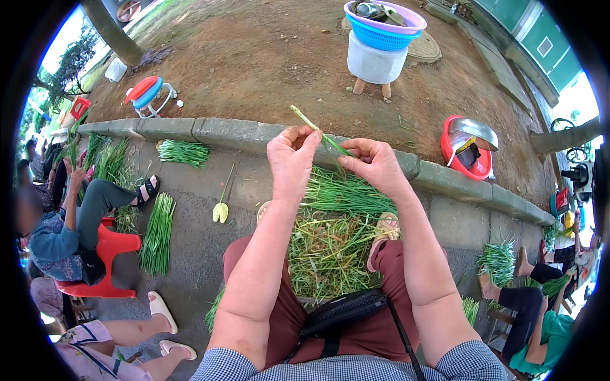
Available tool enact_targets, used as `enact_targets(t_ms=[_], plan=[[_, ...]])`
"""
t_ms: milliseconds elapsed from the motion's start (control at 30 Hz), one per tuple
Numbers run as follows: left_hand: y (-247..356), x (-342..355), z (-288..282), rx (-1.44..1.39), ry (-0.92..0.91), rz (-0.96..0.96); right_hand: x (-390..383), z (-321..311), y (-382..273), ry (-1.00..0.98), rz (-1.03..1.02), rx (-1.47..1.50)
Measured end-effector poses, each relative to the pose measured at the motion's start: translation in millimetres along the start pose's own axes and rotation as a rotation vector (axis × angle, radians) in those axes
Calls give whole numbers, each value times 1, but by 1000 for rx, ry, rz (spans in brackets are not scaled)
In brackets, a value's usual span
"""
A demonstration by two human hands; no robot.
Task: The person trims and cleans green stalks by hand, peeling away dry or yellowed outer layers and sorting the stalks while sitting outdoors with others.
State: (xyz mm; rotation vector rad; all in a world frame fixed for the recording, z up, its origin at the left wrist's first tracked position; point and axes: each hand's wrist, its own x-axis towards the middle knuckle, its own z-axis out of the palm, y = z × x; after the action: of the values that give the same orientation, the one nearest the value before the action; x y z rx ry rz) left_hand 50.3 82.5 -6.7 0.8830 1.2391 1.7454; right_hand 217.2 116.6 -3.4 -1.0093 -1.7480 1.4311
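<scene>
A thin stalk [326,138] with a pale root end and green leaves is held aslant between my hands. My left hand [294,155] pinches it near the pale end, and my right hand [368,162] grips the green part with bent fingers. Below them lies a bundle of long green stalks [340,190], and between my feet is a pile of tangled, yellowish trimmings [330,254].
A stone curb [222,132] runs across ahead. Co-workers [51,241] [534,330] sit left and right beside green bundles [155,235]. Beyond the curb stand stacked basins [381,35] on a stool, a red basin [473,168] and a small seat [145,89]. A black bag [343,311] rests on my lap.
</scene>
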Motion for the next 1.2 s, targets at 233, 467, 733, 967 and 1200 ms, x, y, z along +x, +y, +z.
enact_targets(t_ms=[233, 467, 733, 967, 1200], plan=[[4, -1, -6, 267, -42, 39, 1, 4, -2, 192, -57, -180], [9, 4, -17, -53, 46, -11, -2, -10, 1, 271, -165, -356], [18, 14, -39, -156, 180, -15, -3, -32, 4, 215, -112, -262], [18, 7, -43, 452, -182, -120, -2, -47, 0, 102, -11, 219], [13, -7, -34, 820, -531, 35, -7, -47, -9, 5, -9, 473]])
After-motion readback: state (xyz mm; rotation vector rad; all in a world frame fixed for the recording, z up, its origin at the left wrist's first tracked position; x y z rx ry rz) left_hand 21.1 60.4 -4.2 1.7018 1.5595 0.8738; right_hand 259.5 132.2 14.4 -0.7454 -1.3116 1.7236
